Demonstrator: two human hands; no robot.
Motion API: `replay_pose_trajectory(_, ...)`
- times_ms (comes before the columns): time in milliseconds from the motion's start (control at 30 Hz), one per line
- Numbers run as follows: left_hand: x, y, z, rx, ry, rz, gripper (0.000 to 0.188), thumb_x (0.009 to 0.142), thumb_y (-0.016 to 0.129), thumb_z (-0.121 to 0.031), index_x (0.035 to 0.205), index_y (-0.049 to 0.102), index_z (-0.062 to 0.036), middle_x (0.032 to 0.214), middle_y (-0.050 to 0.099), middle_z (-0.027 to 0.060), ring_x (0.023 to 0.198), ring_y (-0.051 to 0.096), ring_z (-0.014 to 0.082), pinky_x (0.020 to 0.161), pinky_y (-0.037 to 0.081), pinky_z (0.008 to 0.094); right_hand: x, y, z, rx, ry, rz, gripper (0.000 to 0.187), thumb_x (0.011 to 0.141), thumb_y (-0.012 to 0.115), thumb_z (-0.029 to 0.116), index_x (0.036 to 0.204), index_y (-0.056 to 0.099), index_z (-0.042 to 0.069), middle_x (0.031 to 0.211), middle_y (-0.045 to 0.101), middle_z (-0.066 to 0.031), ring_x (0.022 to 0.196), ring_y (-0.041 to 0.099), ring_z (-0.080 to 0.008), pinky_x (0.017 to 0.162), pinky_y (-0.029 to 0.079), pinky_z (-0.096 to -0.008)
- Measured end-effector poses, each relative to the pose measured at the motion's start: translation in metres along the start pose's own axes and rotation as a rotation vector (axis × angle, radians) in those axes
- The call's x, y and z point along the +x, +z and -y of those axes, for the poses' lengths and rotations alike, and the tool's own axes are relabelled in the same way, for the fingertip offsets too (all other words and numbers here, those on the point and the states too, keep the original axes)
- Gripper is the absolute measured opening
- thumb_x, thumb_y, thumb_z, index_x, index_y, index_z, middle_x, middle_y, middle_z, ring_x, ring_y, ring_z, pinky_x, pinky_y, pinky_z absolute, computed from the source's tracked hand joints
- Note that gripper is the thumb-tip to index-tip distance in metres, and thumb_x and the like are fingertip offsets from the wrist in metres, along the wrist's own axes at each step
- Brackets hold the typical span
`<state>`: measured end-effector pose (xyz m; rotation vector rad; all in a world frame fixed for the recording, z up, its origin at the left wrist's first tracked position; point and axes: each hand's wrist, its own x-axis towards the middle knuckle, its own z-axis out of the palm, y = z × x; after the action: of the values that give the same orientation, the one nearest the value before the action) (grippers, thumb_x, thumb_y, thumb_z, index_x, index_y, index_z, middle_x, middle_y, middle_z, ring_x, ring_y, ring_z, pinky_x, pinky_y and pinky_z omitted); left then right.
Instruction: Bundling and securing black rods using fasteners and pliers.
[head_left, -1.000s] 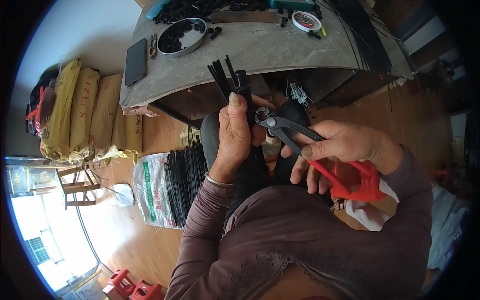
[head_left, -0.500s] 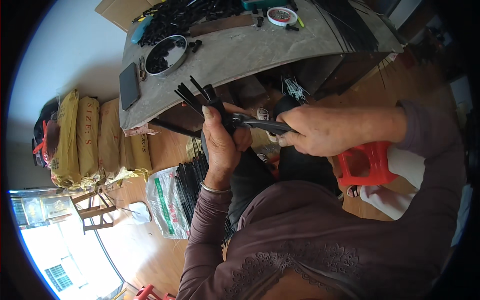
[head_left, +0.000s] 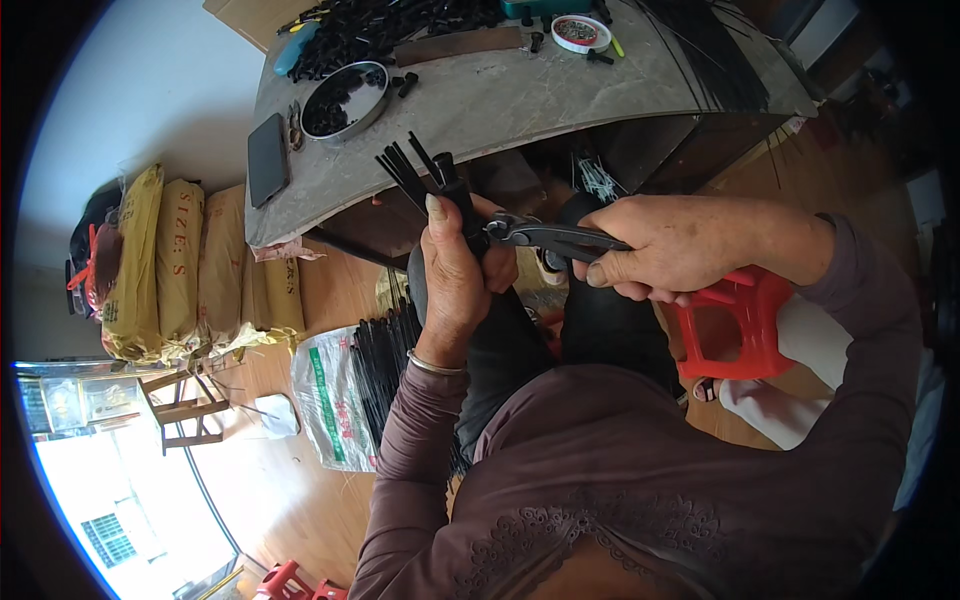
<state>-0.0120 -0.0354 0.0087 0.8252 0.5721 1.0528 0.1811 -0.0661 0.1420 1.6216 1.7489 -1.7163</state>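
Note:
My left hand (head_left: 450,280) is closed around a black tube-like piece (head_left: 460,200), its thumb pressed along the side. Several thin black rods (head_left: 402,172) fan out from the top of that grip. My right hand (head_left: 690,245) grips the handles of dark pliers (head_left: 565,238), whose handles stand somewhat apart. The pliers' jaws are beside the black piece, close to my left fingers; whether they clamp anything is too small to tell. Both hands are over my lap, in front of the table's near edge.
On the grey table (head_left: 450,105) are a round metal tray (head_left: 378,108) of black parts, a phone-like dark slab (head_left: 267,160), a black heap of parts (head_left: 370,40) and a white dish (head_left: 581,34). Packed sacks (head_left: 178,265) stand left. A red stool (head_left: 735,330) is at right, beside another person's leg.
My hands, the black piece and the pliers appear slightly further right. The pliers' handles are spread wider, and more of my right fingers shows beneath them. The whole view has shifted slightly.

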Motion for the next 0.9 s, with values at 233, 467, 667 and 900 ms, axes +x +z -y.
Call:
replay_pose_trajectory(233, -0.005, 0.010, -0.003, 0.149, 0.021, -0.029, 0.072, 0.093, 0.028, -0.068, 0.087, 0.054, -0.0015, 0.045, 0.030, -0.0015, 0.035, 0.029, 0.0095, 0.036, 0.026, 0.0251, 0.003, 0.003, -0.010, -0.033, -0.099, -0.047, 0.020, 0.094, 0.050, 0.019, 0.097, 0.048, -0.001, 0.064, 0.053, -0.0074, 0.050, 0.054, -0.0173, 0.045, 0.046, -0.0333)
replay_pose_trajectory(467, 0.039, 0.002, 0.014, 0.206, 0.156, -0.262, 0.056, 0.098, 0.041, -0.052, 0.084, 0.055, 0.0002, 0.050, 0.040, -0.0016, 0.037, 0.035, 0.0084, 0.036, 0.030, 0.0235, 0.086, -0.029, -0.046, -0.772, -0.471, -0.732, 0.032, 0.090, 0.060, 0.026, 0.099, 0.044, -0.001, 0.074, 0.061, -0.0219, 0.078, 0.061, -0.0425, 0.064, 0.048, -0.0497)
replay_pose_trajectory(667, 0.063, -0.005, 0.000, 0.267, 0.349, -0.380, 0.029, 0.091, 0.065, -0.029, 0.078, 0.051, -0.0084, 0.050, 0.039, -0.0037, 0.038, 0.037, 0.0057, 0.035, 0.029, 0.0218, 0.170, -0.104, -0.056, -0.789, -0.378, -1.081, 0.055, 0.086, 0.058, 0.052, 0.099, 0.053, -0.001, 0.077, 0.065, -0.0206, 0.080, 0.065, -0.0396, 0.069, 0.050, -0.0478)
replay_pose_trajectory(900, 0.035, 0.029, -0.083, 0.405, 0.729, -0.441, 0.021, 0.093, 0.060, -0.018, 0.077, 0.050, -0.0075, 0.054, 0.046, -0.0003, 0.043, 0.039, 0.0065, 0.041, 0.030, 0.0211, 0.188, -0.089, -0.069, -0.751, -0.631, -1.484, 0.040, 0.079, 0.068, 0.039, 0.098, 0.055, 0.007, 0.093, 0.060, -0.0124, 0.088, 0.059, -0.0341, 0.075, 0.046, -0.0469)
